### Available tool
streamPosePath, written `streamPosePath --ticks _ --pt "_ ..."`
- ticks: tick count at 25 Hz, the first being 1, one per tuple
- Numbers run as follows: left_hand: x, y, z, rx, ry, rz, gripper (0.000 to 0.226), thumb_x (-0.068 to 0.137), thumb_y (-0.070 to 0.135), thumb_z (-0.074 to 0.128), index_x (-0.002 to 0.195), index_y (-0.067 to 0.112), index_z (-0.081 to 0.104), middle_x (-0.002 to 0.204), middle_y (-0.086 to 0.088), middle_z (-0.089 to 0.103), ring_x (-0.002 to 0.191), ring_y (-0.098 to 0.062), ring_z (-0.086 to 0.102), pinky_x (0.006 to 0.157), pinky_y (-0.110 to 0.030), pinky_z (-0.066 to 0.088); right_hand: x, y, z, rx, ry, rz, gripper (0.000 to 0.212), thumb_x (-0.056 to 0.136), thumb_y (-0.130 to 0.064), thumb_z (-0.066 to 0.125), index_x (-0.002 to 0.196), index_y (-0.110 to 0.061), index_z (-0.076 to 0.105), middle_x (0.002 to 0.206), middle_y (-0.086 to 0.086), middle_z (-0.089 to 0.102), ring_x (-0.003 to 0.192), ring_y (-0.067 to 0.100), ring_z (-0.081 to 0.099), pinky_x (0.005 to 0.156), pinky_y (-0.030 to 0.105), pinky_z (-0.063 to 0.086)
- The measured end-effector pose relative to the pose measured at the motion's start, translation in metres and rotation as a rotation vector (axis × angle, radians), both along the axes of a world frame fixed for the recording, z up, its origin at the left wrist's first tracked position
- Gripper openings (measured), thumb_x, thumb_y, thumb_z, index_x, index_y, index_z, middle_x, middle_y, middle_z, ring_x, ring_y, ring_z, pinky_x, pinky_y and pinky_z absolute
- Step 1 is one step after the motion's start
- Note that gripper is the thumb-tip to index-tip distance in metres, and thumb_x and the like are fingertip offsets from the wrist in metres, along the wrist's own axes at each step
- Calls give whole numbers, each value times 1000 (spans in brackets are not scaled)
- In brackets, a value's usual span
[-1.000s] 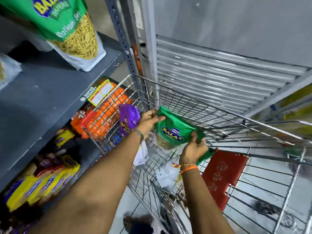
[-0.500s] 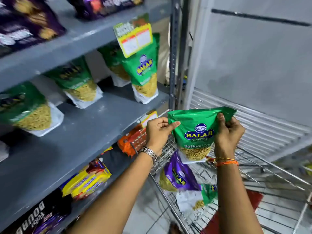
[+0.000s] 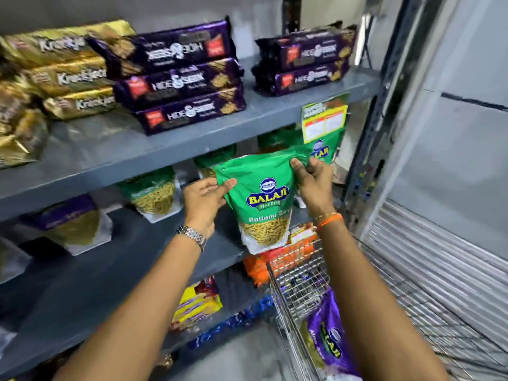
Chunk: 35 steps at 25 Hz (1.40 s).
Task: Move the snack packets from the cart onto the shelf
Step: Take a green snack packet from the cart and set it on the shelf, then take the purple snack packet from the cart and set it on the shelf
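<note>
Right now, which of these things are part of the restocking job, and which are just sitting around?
Part of the job:
green Balaji packet, held by left hand and right hand
purple packet in the wire cart
middle shelf

Just sitting around:
Hide & Seek biscuit packs
gold biscuit packs
price tag

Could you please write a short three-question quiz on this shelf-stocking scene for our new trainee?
1. True or false: both hands hold the green packet.
2. Which packet lies in the cart? A) gold B) purple C) orange
3. Fill in: the left hand has a ___ on its wrist.

Key:
1. True: the left hand pinches the top left corner, the right hand the top right.
2. B, the purple packet.
3. Watch.
</note>
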State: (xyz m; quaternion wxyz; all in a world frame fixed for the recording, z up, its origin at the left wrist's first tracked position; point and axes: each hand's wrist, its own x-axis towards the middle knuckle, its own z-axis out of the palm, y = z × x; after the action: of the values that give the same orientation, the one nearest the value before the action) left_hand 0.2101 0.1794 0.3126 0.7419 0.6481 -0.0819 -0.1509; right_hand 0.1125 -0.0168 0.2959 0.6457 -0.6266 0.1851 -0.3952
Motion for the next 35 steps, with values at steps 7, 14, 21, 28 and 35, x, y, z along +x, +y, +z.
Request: streamPosePath --ticks 7,14,21,28,35 --pt "59 5 -10 -72 0 183 26 71 6 82 71 18 59 62 6 70 53 -4 62 51 -22 51 86 13 5 127 38 17 39 87 -4 67 64 -23 41 60 -6 49 55 -3 46 56 18 43" --pt "75 -5 -23 -61 -7 202 24 72 2 80 79 16 61 79 -2 70 66 -7 64 71 -25 52 95 6 -8 136 70 53 8 85 -18 71 81 -14 66 90 11 71 90 31 68 85 55 56" --pt "25 17 -38 -80 -128 474 36 70 -4 79 102 0 63 82 0 63 70 -2 61 67 -11 50 11 -9 -32 222 99 82 32 89 1 63 121 0 60 107 12 70 103 22 66 92 31 53" --pt "-58 -30 -103 92 59 -83 30 74 -15 69 83 13 61 78 -4 64 67 -5 65 65 -12 54 -155 -38 -106 338 73 -210 27 83 7 67 101 -13 69 88 -3 78 88 9 71 79 19 57" --pt "-121 -105 -218 568 185 -741 61 69 -11 76 125 -1 55 108 -15 63 99 -23 59 79 -22 52 -318 -12 -300 498 423 -519 51 81 23 54 73 -24 74 71 -14 75 67 -3 68 69 19 54"
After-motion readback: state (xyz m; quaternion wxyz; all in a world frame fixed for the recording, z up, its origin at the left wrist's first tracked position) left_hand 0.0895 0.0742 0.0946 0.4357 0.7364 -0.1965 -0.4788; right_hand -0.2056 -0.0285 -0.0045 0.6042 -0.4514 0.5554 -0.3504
